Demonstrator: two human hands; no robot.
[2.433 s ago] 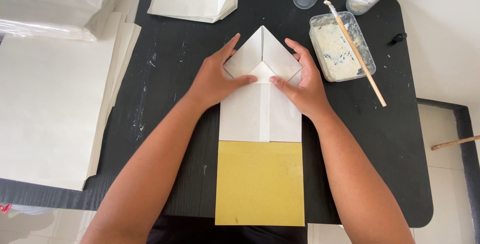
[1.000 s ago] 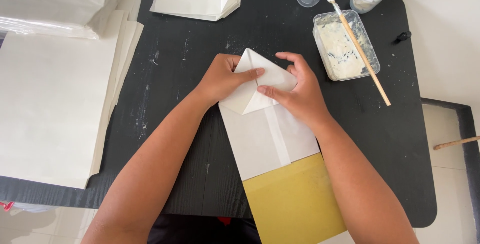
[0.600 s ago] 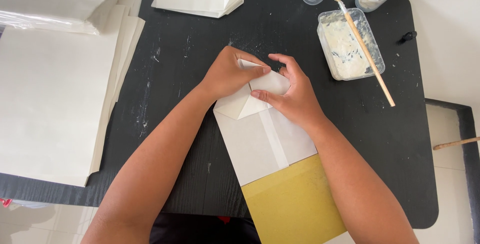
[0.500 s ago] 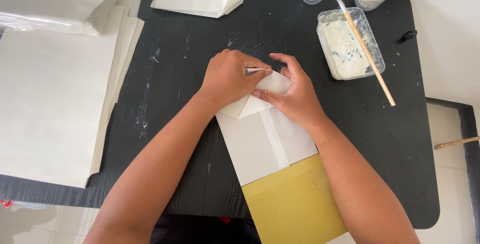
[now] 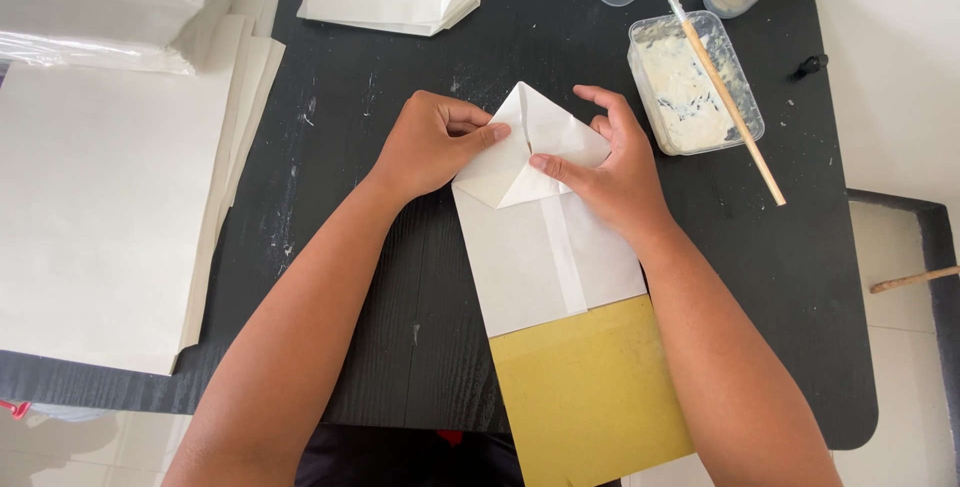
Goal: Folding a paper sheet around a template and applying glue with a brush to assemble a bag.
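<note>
Head view, work piece: the white paper bag (image 5: 545,247) lies flat near the middle of the black counter (image 5: 330,247), its far end folded into a point, its near end resting on a yellow card (image 5: 590,397) that overhangs the counter's near edge.
Head view, left hand: the left hand (image 5: 430,142) is curled, fingertips pressing the left flap of the folded point; it grips nothing.
Head view, right hand: the right hand (image 5: 610,172) is spread flat on the right flap, thumb on the centre seam, fingers arched over the upper edge.
Head view, surroundings: a clear tub of white paste (image 5: 690,87) with a wooden stick (image 5: 725,97) laid across it stands near the far right corner; a stack of white sheets (image 5: 100,207) covers the left edge.
Risk, crease: uneven pressure between the hands would likely skew the flaps off the seam.
Risk, slip: the bag sits askew on the card; a push toward the near edge could slide both off.
Risk, paste: a right elbow or wrist swing could knock the stick and smear paste on the paper.
</note>
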